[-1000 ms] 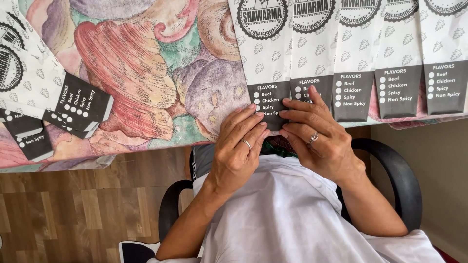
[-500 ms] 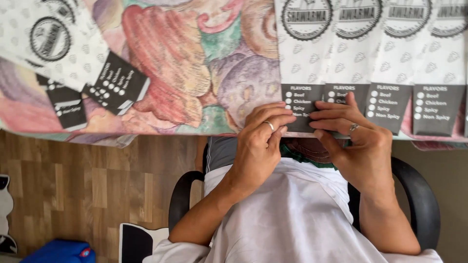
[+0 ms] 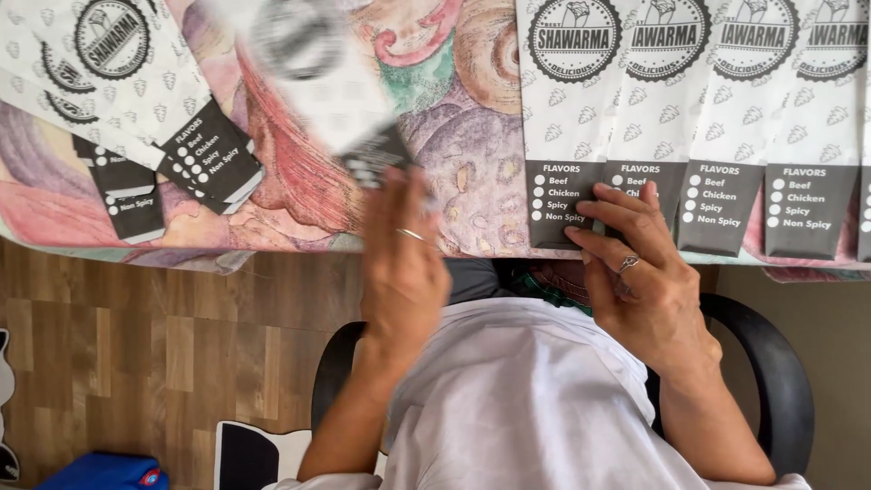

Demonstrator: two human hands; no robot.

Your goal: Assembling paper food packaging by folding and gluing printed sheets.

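My left hand (image 3: 402,263) grips the dark lower end of a white paper bag (image 3: 313,77), which is blurred with motion over the table's middle. My right hand (image 3: 640,272) rests with its fingers on the dark bottom strip of the leftmost bag (image 3: 564,109) in a row of overlapping white paper bags (image 3: 762,118) along the table's right side. Each bag is long and white with a round black emblem and a dark printed strip at the bottom. A pile of the same bags (image 3: 136,100) lies fanned out at the table's left.
The table is covered by a colourful patterned cloth (image 3: 472,118). I sit in a black chair (image 3: 780,381) over a wooden floor (image 3: 154,345). A blue object (image 3: 104,472) lies on the floor at bottom left.
My left hand has left the row and swung to the left, carrying one bag away over the cloth. My right hand stays on the row. The view has shifted right.
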